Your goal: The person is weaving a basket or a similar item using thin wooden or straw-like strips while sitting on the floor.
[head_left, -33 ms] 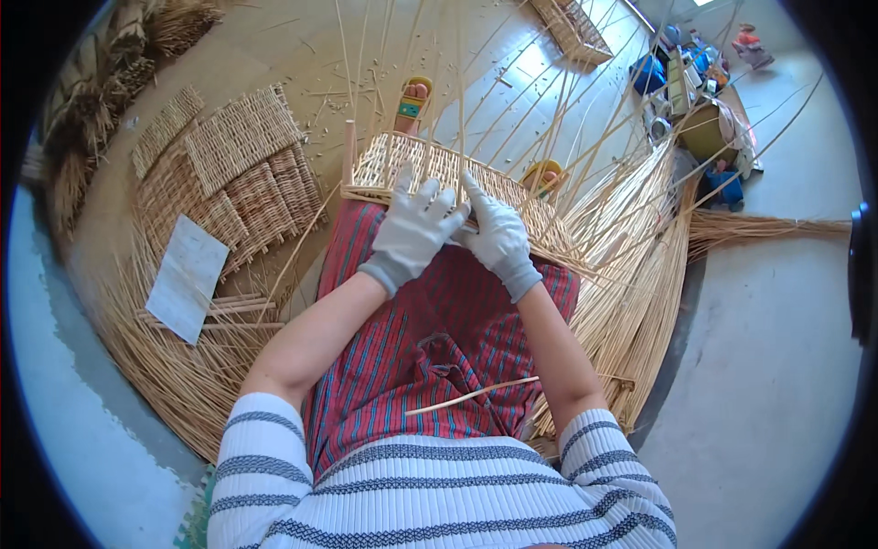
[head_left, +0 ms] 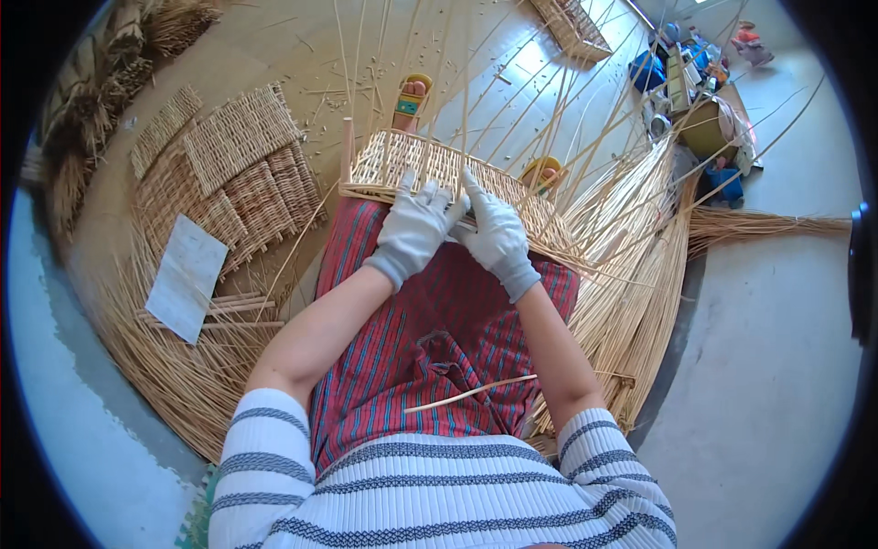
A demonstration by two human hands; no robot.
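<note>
A half-woven wicker panel [head_left: 380, 165] lies across my knees, long canes fanning up and away from its far side. A short wooden rod [head_left: 347, 151] stands at its left end. My left hand [head_left: 413, 224], in a white work glove, rests over the panel's near edge with its fingers spread on the weave. Beside it, my right hand [head_left: 494, 233], gloved alike, grips the near edge, its index finger stretched along an upright cane. The thumbs come close together; whatever lies beneath the right palm is hidden. A loose peeled stick [head_left: 471, 393] lies on the red striped cloth [head_left: 366, 366] over my lap.
Finished woven panels [head_left: 242, 142] are stacked on the floor at left, near a grey flat sheet [head_left: 187, 279]. Loose canes [head_left: 631, 274] spread at right. A wicker tray [head_left: 572, 29] stands far off. Bundled stalks [head_left: 110, 82] lean at the far left; a small table [head_left: 709, 128] holds clutter.
My left hand has shifted very slightly, its fingers drawing a little lower on the weave. The right hand and the panel look almost the same.
</note>
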